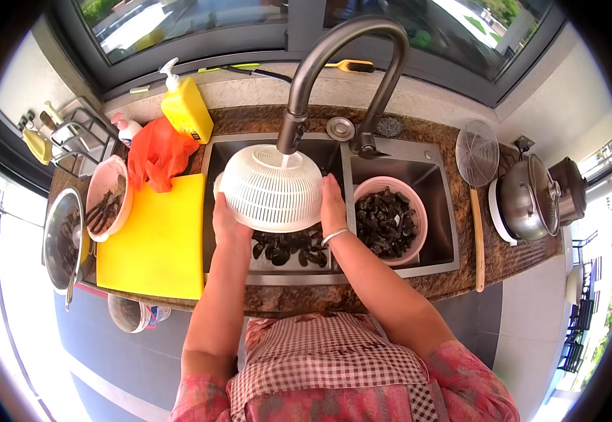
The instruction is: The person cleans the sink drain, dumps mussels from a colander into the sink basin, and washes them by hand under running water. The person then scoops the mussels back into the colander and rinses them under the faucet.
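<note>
Both hands hold a white slotted colander over the left sink basin. My left hand (230, 219) is closed on its left side, and my right hand (332, 205) grips its right side. The white colander (272, 190) sits under the faucet spout (290, 133), its domed slotted face toward the camera. Dark shell-like pieces (290, 247) lie in the left basin below it. In the right basin stands a pink bowl (423, 224) holding more dark pieces (387, 221).
Left on the counter are a yellow board (152, 243), red bag (159, 158), yellow bottle (187, 109), pink bowl (124, 211) and metal bowl (56, 239). At right are a long-handled strainer (477, 158) and a kettle (524, 197). A bucket (128, 313) stands below the counter.
</note>
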Demonstrator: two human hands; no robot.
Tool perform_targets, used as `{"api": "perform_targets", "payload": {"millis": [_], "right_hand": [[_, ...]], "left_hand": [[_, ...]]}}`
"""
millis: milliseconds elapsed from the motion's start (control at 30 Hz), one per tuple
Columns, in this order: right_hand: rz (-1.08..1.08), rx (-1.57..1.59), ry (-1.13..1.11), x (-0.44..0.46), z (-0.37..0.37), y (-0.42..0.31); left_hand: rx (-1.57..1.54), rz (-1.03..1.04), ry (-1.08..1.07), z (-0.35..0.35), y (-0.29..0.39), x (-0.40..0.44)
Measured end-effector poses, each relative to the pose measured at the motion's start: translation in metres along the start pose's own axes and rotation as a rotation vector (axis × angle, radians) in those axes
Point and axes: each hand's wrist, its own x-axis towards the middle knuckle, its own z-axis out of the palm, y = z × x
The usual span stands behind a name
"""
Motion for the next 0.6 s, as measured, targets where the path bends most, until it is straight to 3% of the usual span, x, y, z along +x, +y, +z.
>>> {"api": "perform_targets", "payload": {"millis": [167, 200, 267, 300, 367, 433, 467, 500, 533, 600], "right_hand": [[0.516, 0.305, -0.078, 0.006, -0.006, -0.001], [0.607, 0.404, -0.130, 0.015, -0.005, 0.019], [0.752, 0.295, -0.210, 0.005, -0.006, 0.012], [0.817, 0.232, -0.255, 0.001, -0.005, 0.008], [0.909, 0.257, -0.197, -0.001, 0.000, 0.017], [0.864, 0.624, -0.260, -0.012, -0.005, 0.010], [0.736, 0.919, -0.353, -0.019, -0.005, 0.007], [0.592, 0.951, -0.390, -0.015, -0.004, 0.010], [0.625, 0.987, -0.445, -0.025, -0.008, -0.006], [0.664, 1.009, -0.542, -0.038, -0.019, -0.025]], "left_hand": [[0.077, 0.010, -0.002, 0.001, -0.014, -0.026], [0.143, 0.086, -0.026, 0.006, -0.020, -0.033], [0.275, 0.231, -0.088, 0.013, -0.030, -0.034], [0.517, 0.318, -0.076, 0.015, -0.037, -0.035], [1.223, 0.482, -0.280, 0.011, -0.038, -0.046], [1.744, 0.503, -0.524, 0.011, -0.034, -0.061], [1.833, 0.573, -0.632, 0.004, -0.033, -0.065], [1.919, 0.638, -0.751, -0.005, -0.035, -0.072], [2.001, 0.702, -0.881, -0.011, -0.037, -0.079], [2.062, 0.713, -0.903, -0.020, -0.029, -0.090]]}}
